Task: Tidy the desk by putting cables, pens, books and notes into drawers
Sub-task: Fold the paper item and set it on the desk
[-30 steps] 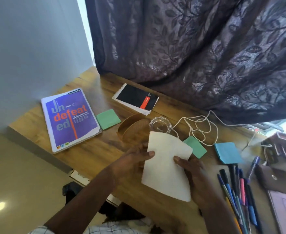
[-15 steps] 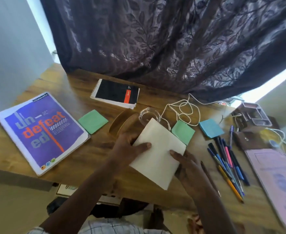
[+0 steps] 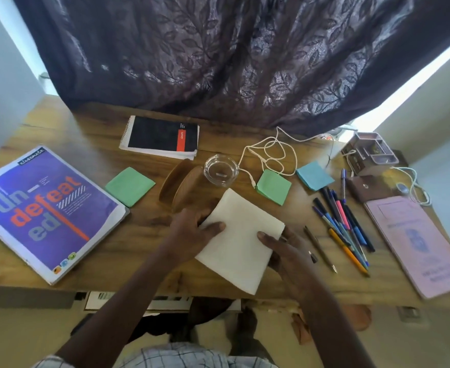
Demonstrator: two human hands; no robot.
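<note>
A cream folded sheet (image 3: 241, 240) is held over the near middle of the wooden desk (image 3: 139, 235), pinched from both sides. The left hand (image 3: 192, 231) has its thumb laid flat on the sheet's top face with the fingers tucked beneath; the right hand (image 3: 285, 248) grips the opposite edge the same way, fingers curled under. Just beyond the sheet stand a wooden holder (image 3: 181, 181) and a glass dish (image 3: 221, 170), with a green sticky pad (image 3: 274, 186) and a white cable (image 3: 269, 152) behind and to the right of the sheet. Right of the sheet lies a fan of pens (image 3: 343, 224); well to its left, a purple book (image 3: 43, 208).

The step in hand looks like gathering the loose note. No open drawer shows clearly — the next move probably calls for freeing one hand to pull one out below the desk edge.
</note>
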